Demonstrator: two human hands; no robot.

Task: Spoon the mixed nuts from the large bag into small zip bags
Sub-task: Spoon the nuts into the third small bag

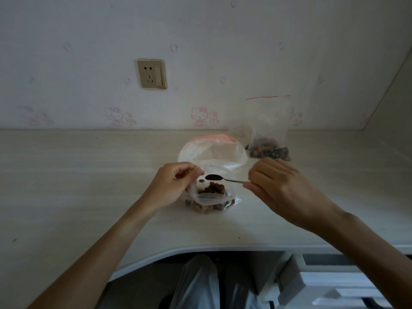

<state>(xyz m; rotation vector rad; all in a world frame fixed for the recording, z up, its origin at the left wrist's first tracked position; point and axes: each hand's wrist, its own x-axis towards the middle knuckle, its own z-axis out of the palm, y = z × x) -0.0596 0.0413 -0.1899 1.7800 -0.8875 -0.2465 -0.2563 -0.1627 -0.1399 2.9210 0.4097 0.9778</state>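
Your left hand (pixel 172 184) pinches the rim of the small bag (pixel 211 197) on the bench (pixel 89 175), most likely to keep its mouth open under the spoon (pixel 215 177). Your right hand (pixel 278 186) grips the spoon's handle, holding the bowl level just above that mouth, ready to tip. The small bag is clear, with brown nuts piled low inside. Just behind it lies the large bag (pixel 211 152), clear with an orange zip, its mouth open and facing you, so each scoop travels little. Right of the large bag, a filled bag (pixel 268 134) stands against the wall.
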